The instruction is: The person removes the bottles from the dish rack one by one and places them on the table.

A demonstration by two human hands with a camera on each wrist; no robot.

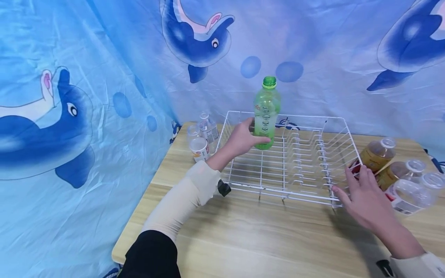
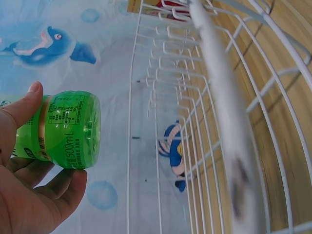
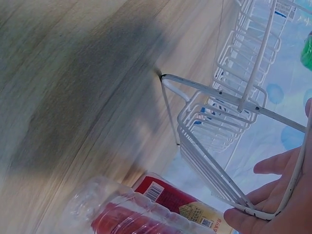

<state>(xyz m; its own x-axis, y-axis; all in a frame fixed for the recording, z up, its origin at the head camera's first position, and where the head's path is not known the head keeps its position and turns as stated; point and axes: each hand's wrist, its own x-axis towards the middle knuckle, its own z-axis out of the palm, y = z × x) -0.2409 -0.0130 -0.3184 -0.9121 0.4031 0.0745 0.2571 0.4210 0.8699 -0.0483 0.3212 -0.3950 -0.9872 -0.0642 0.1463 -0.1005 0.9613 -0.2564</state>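
Note:
In my left hand (image 1: 243, 138) I hold a green plastic bottle (image 1: 267, 112), upright and without a cap, thumb and fingers around its lower part. Its base (image 2: 90, 130) hangs above the left part of a white wire dish rack (image 1: 263, 189), apart from the wires in the left wrist view. My right hand (image 1: 370, 202) grips the rack's front right corner; the thumb lies at the front and the fingers reach along the right side. From the right wrist, the rack's wire rim (image 3: 292, 195) crosses in front of the palm.
Left of the rack stand several clear containers, among them a labelled bottle (image 1: 208, 129) and a cup (image 1: 199, 148). Close to the right hand are brown-labelled bottles (image 1: 377, 154) and a clear bottle (image 1: 410, 196). A blue dolphin-print curtain (image 1: 313, 46) hangs behind the wooden table (image 1: 243, 231).

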